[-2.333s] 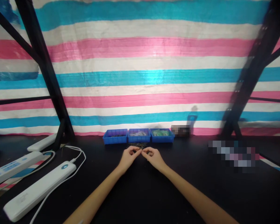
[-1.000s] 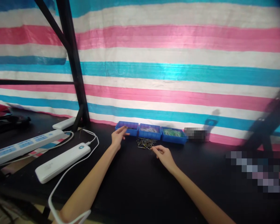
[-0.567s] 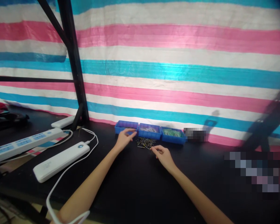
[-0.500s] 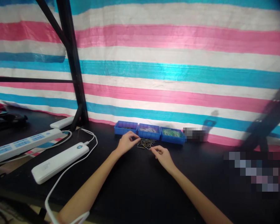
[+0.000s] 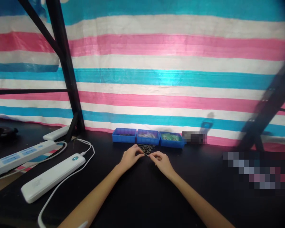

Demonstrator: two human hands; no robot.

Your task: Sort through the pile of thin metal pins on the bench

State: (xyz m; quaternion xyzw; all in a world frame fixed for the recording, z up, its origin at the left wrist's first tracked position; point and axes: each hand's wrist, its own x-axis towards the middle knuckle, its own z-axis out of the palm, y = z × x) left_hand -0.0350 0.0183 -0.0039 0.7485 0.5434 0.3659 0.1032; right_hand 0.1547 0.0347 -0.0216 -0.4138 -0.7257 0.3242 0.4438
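A small heap of thin metal screws (image 5: 147, 148) lies loose on the black table (image 5: 142, 193), just in front of the blue bins. My left hand (image 5: 131, 158) is at the heap's near left edge, thumb and fingers closed at the tips. From the right, my right hand (image 5: 163, 163) comes in with thumb and forefinger pinched. One thin screw (image 5: 146, 155) spans the short gap between both sets of fingertips; its ends are hidden by the fingers, and its head cannot be made out.
Three blue bins stand in a row: the left bin (image 5: 124, 139) has dark small parts, the middle bin (image 5: 148, 141) pale bags, the right bin (image 5: 172, 144) green packets. Leftward lie a white power bank (image 5: 53, 177) with a cable and a power strip (image 5: 23, 158). A black post (image 5: 66, 69) rises behind.
Both hands have come closer together in front of the heap. My left fingers have moved from the heap's left side to the screw at my right fingertips. The camera view has shifted slightly.
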